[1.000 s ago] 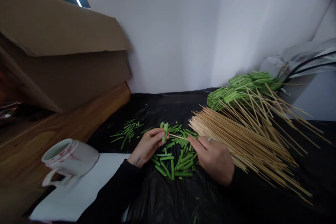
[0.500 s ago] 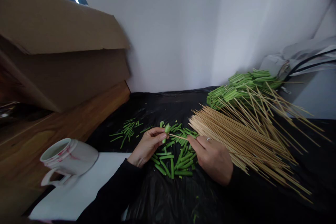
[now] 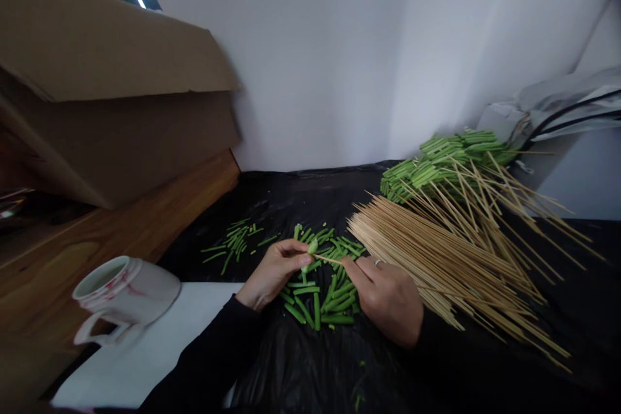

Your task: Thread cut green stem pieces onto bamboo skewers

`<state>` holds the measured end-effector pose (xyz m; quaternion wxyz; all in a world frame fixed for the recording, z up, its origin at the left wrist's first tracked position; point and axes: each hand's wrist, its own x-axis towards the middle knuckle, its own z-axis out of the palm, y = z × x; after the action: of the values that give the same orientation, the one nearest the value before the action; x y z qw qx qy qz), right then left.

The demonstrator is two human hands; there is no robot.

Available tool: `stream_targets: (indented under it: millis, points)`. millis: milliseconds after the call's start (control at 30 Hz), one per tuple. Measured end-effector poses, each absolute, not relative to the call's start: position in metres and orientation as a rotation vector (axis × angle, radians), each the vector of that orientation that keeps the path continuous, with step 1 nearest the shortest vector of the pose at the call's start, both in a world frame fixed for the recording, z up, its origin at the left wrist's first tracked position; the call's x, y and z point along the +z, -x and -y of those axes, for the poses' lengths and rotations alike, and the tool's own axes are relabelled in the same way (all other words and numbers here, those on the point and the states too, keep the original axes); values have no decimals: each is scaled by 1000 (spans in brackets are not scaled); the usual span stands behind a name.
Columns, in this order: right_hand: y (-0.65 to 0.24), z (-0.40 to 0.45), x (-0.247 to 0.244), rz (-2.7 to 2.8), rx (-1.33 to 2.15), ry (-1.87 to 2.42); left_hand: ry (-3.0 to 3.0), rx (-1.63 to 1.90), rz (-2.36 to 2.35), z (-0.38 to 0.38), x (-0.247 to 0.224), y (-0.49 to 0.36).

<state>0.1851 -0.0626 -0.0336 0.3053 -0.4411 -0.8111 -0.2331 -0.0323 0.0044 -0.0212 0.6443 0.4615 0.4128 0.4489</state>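
Note:
My left hand is closed in a pinch on a green bean piece, with thumb and fingertips around it. My right hand, a ring on one finger, grips a thin wooden skewer. The skewer points left, and its far end meets the bean at my left fingertips; how deep it goes in is hidden. Below and behind both hands lie loose cut green beans on black plastic sheeting. A big bundle of wooden skewers lies just right of my right hand.
Green bean pieces in rows are stacked at the back right, with skewers sticking out. A few thin bean pieces lie to the left. A mug stands on white paper. A cardboard box is at the left, near the wall.
My right hand has shifted a little left and down, bringing the skewer closer to my left hand. The bean in my left fingers now leans more to the right.

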Motion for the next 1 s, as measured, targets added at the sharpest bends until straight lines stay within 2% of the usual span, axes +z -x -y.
stream_targets:
  millis: [433, 1000]
  points:
    - [-181, 64, -36, 2093, -570, 1138, -980, 936, -764, -1, -22, 32]
    - [-167, 61, -35, 2147, -449, 1088, -1190, 894, -827, 4, -27, 15]
